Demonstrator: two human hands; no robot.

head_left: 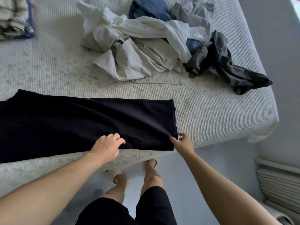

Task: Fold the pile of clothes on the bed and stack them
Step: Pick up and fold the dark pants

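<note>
A black garment lies flat along the near edge of the bed, folded into a long band. My left hand rests on its near edge with fingers bent over the cloth. At the band's near right corner, my right hand pinches the cloth between thumb and fingers. A loose pile of clothes in white, beige, blue and dark grey sits at the back right of the bed. A stack of folded clothes shows at the far left corner.
The bed's right edge and near corner drop to a grey floor. My legs and feet stand by the bed's near edge. A white slatted object stands on the floor at the right.
</note>
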